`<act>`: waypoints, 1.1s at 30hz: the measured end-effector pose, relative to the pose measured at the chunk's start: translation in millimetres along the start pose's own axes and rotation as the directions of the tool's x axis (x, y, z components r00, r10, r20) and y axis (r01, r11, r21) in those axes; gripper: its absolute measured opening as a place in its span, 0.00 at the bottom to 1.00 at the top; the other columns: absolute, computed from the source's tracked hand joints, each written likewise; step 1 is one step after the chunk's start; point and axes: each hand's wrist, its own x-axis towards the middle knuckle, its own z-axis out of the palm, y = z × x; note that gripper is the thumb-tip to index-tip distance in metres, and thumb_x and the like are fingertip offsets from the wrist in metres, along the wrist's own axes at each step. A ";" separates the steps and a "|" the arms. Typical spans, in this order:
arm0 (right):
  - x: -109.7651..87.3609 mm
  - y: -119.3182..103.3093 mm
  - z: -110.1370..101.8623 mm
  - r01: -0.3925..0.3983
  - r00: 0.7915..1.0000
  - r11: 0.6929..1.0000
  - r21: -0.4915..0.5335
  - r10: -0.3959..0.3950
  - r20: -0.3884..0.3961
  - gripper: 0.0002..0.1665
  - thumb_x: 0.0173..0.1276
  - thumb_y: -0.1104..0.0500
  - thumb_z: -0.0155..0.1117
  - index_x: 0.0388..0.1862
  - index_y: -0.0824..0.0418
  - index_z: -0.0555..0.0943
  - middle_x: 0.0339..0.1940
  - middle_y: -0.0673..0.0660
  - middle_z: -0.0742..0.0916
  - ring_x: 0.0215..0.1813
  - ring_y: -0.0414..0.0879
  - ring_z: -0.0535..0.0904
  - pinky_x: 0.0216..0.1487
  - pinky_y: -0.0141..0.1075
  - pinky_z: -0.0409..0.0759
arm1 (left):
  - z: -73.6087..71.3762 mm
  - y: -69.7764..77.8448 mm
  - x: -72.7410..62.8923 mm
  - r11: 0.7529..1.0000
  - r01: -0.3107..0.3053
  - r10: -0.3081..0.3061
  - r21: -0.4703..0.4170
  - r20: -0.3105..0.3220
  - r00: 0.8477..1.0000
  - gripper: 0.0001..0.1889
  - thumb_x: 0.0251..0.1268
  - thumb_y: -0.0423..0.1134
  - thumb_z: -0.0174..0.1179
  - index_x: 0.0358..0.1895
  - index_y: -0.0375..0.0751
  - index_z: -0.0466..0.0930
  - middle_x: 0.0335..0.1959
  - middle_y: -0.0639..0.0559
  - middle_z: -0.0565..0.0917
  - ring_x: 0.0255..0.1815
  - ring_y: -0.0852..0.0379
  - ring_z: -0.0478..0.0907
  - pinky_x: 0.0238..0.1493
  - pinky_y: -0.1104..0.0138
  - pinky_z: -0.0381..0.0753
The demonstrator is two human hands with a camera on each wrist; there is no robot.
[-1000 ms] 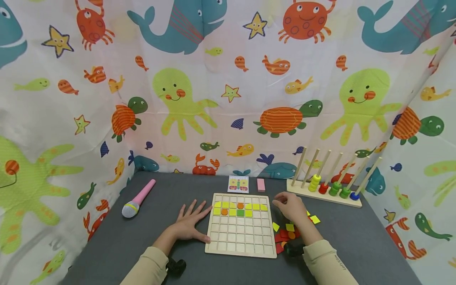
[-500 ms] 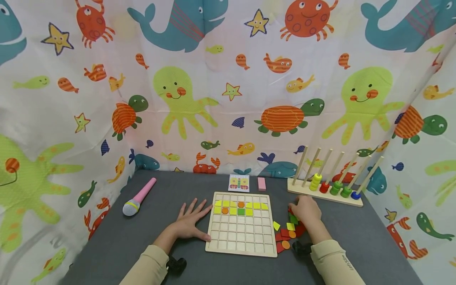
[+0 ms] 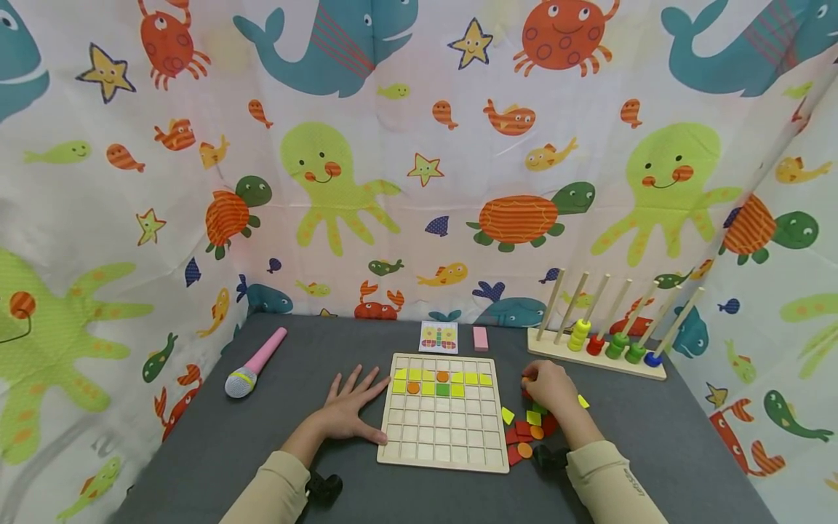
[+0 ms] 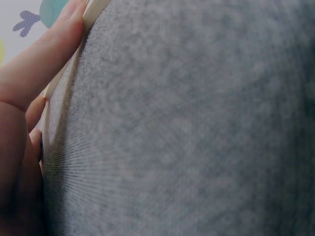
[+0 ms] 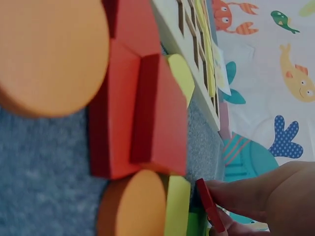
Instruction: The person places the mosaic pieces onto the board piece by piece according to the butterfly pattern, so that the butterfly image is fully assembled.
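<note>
My left hand (image 3: 350,407) lies with fingers spread on the dark table, its thumb against the left edge of a wooden grid board (image 3: 435,429). In the left wrist view the thumb (image 4: 47,59) touches the board's rim. Yellow, orange and green tiles fill cells in the board's upper rows. Right of the board, my right hand (image 3: 552,389) pinches a red tile (image 5: 210,206) between thumb and finger, above loose pieces. Among these are red tiles (image 5: 165,128), an orange disc (image 3: 525,450) and yellow tiles (image 3: 508,415).
Behind the board lie a butterfly pattern card (image 3: 439,337) and a pink block (image 3: 481,338). A wooden peg stand (image 3: 543,347) with coloured rings is at the back right. A toy microphone (image 3: 252,367) lies at left. A sea-animal curtain (image 3: 406,211) encloses the table.
My right hand has gone from beside the board's right edge to the loose pieces, then slightly back left, now with a red tile. The left hand has stayed put.
</note>
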 end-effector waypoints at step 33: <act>-5.0 -57.5 34.6 0.113 0.987 0.965 0.238 -0.136 0.084 0.08 0.65 0.53 0.74 0.29 0.55 0.87 0.28 0.52 0.85 0.33 0.47 0.75 0.30 0.35 0.71 | -1.0 3.1 -0.5 1.000 0.020 -0.020 0.009 -0.001 1.000 0.63 0.38 0.79 0.69 0.82 0.68 0.48 0.85 0.55 0.43 0.84 0.40 0.26 0.74 0.34 0.22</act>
